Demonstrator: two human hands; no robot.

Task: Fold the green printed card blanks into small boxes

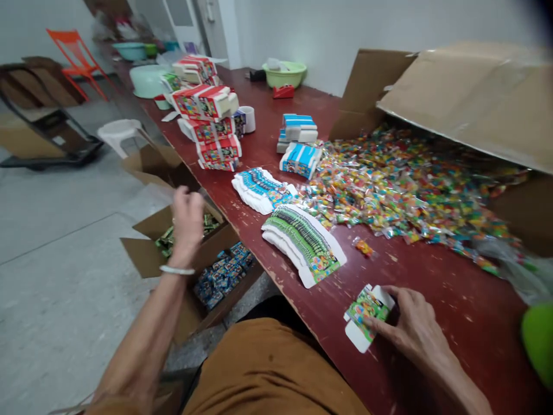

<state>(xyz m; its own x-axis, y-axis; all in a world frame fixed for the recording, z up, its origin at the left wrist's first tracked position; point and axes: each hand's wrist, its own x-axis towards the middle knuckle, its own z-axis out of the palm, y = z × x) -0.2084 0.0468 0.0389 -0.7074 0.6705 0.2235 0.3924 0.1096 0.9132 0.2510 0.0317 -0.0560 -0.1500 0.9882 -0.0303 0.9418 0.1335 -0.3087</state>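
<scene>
My right hand rests on the dark red table and grips a small green printed carton near the front edge. My left hand is stretched out past the table's edge over an open cardboard box on the floor. Its fingers are curled and blurred, and I see nothing in them. A white bangle sits on that wrist. A fanned stack of flat green cartons lies just beyond my right hand, and a blue stack lies further back.
A heap of wrapped colourful candies spills from a large tipped cardboard box. Stacked red cartons, blue boxes, a green basin and tape stand further along. Floor boxes hold filled packs. A white stool stands left.
</scene>
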